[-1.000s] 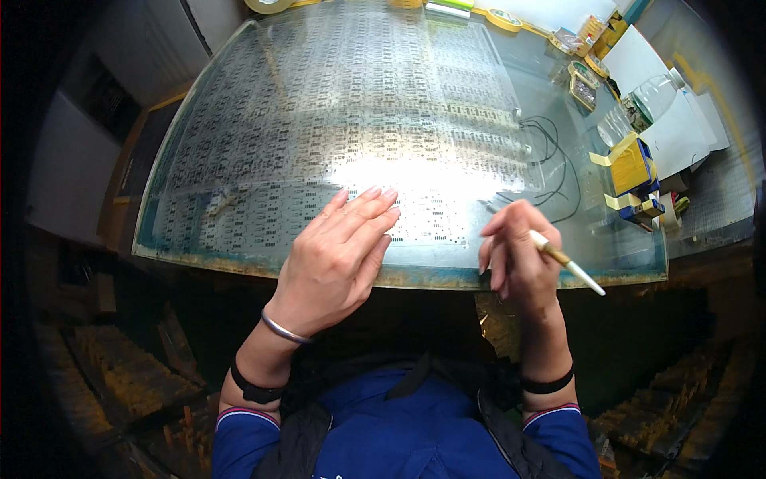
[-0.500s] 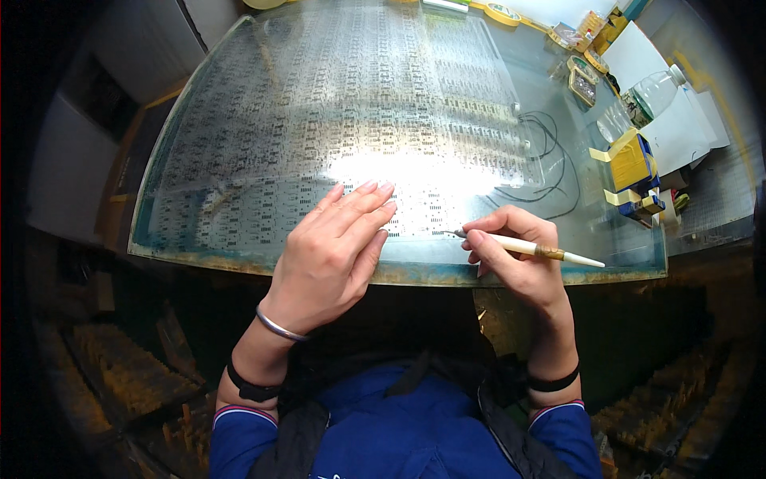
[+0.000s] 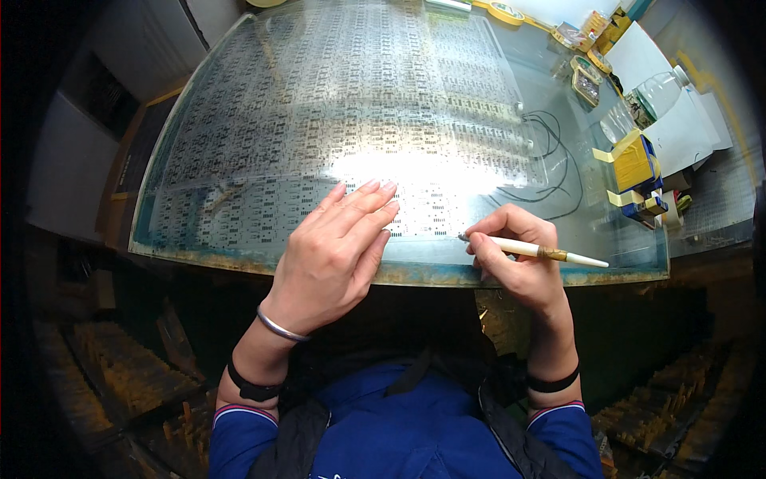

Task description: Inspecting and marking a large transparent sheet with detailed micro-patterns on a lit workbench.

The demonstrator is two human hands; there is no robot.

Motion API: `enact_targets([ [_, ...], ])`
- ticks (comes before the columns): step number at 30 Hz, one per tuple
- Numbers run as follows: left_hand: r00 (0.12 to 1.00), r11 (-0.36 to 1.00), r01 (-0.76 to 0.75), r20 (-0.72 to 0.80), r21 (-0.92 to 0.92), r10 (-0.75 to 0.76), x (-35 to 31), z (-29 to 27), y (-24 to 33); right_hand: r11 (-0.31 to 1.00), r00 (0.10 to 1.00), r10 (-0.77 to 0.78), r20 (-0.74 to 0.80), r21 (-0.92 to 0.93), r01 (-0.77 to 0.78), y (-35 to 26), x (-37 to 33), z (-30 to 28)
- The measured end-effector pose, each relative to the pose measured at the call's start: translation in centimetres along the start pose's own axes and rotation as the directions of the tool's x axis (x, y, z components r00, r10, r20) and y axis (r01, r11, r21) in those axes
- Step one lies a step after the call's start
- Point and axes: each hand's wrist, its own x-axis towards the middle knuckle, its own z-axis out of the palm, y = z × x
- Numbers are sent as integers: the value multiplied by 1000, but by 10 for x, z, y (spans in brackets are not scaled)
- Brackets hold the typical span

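Observation:
A clear film sheet (image 3: 263, 209) printed with rows of small dark circuit-like patterns lies on the glass-topped table. My left hand (image 3: 331, 247) rests flat on its near part, fingers stretched out and close together. To the right of it, my right hand (image 3: 523, 275) pinches a slim white pen-like tool (image 3: 586, 259) with a gold-coloured band. The tool's dark tip is down by the film's near edge, beside the bright glare; its exact kind cannot be made out. The back end of the handle points right.
Thin black cord (image 3: 576, 188) curls on the glass at right. Beyond it stand a blue-and-yellow tape dispenser (image 3: 636, 164), a clear plastic bottle (image 3: 661, 94), white paper (image 3: 692, 128) and a small case (image 3: 586, 85). A yellow tape roll (image 3: 505, 13) lies at the far edge.
The tool's tip has drawn back slightly to the right with my right hand, and less of it shows past the fingers. My left hand stays in place on the film.

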Motion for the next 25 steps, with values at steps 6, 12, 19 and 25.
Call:
enact_targets([
  [6,1000,1000,-1,1,1,1,0,0,0,1000,1000,12,-5,18,-12,1,-1,-1],
  [12,1000,1000,-2,-1,-2,2,0,1,0,1000,1000,-7,14,-11,8,3,0,-2],
  [19,1000,1000,1,-1,-4,-1,0,1,0,999,998,26,-57,44,-23,-1,0,3],
  [25,1000,1000,2,-1,-9,-2,0,1,0,994,995,98,1,48,-98,-3,-1,-2],
])
